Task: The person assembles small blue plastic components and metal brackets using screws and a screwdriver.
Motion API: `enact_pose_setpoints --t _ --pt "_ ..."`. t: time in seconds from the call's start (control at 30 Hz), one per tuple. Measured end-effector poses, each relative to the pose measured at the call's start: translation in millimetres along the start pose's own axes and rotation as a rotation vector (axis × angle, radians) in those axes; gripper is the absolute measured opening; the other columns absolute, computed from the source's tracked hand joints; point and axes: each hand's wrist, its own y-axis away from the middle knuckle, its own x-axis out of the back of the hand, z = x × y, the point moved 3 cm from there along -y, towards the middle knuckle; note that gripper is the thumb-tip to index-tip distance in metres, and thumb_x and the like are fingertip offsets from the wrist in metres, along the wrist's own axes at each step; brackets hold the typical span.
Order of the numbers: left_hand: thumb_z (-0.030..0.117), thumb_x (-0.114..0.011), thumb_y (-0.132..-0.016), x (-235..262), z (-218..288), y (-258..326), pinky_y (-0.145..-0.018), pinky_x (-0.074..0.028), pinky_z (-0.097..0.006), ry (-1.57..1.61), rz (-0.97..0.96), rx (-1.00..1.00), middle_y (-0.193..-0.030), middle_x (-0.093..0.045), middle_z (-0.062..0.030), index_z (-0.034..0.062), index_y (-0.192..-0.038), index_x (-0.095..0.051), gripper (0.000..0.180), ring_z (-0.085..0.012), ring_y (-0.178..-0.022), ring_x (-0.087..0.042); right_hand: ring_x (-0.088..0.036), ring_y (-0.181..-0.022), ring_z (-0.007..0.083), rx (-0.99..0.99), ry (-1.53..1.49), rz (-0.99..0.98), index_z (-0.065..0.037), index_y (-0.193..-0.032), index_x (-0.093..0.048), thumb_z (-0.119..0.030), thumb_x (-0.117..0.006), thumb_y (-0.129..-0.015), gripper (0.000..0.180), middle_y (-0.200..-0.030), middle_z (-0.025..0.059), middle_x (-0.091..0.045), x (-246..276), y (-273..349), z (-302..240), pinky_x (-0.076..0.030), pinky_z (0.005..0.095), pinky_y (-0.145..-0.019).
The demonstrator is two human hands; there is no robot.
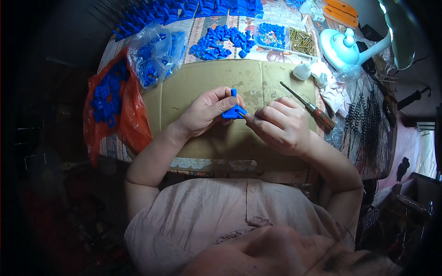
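Over the cardboard, my left hand (207, 109) is closed around a blue plastic part (232, 113) with an upright tab, gripped between thumb and fingers. From the right, my right hand (282, 125) pinches a small brass-coloured screw (242, 115) against the side of that part. Its fingertips hide most of the screw, so how deep it sits cannot be made out. A screwdriver (305, 103) with a red and clear handle lies to the right of my right hand, its tip pointing away to the left.
Cardboard (193, 83) covers the table's near middle. Red (133, 119) and clear (161, 50) bags of blue parts stand left. Behind lie loose blue pieces (221, 42) and a divided box (281, 47) with brass screws (301, 42). A lamp base (338, 48), white bottle (302, 71) and black coils (361, 119) are right.
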Motion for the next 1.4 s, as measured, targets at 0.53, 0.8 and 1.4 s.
enact_pose_setpoints --t 0.53,0.8,1.4 --pt "0.018 -0.056 -0.097 -4 2 2 -0.073 -0.047 -0.021 -0.283 0.086 -0.194 -0.103 -0.059 -0.0033 0.0057 -0.104 -0.056 0.014 -0.0061 -0.085 -0.056 -0.053 -0.066 0.0142 -0.028 0.047 -0.044 -0.01 -0.084 -0.063 -0.017 -0.064 -0.072 0.014 -0.077 0.0001 -0.051 -5 3 1 -0.039 0.0305 -0.057" --pt "0.005 -0.063 -0.091 -15 2 5 -0.07 -0.052 -0.022 -0.487 0.22 -0.564 -0.106 -0.053 -0.0069 -0.0001 -0.099 -0.059 0.01 -0.0086 -0.088 -0.056 -0.051 -0.063 0.0155 -0.1 0.182 -0.14 -0.011 -0.074 -0.053 -0.017 -0.064 -0.073 0.012 -0.071 0.0013 -0.046 -10 3 1 -0.037 0.0321 -0.057" --pt "0.001 -0.064 -0.088 -12 5 6 -0.069 -0.056 -0.024 -0.696 0.19 -0.486 -0.103 -0.054 -0.0083 0.0007 -0.098 -0.06 0.011 -0.0131 -0.089 -0.06 -0.057 -0.053 0.0292 -0.34 -0.099 -0.31 -0.007 -0.076 -0.055 -0.017 -0.065 -0.076 0.014 -0.066 0.0086 -0.056 -16 11 11 -0.045 0.0417 -0.052"
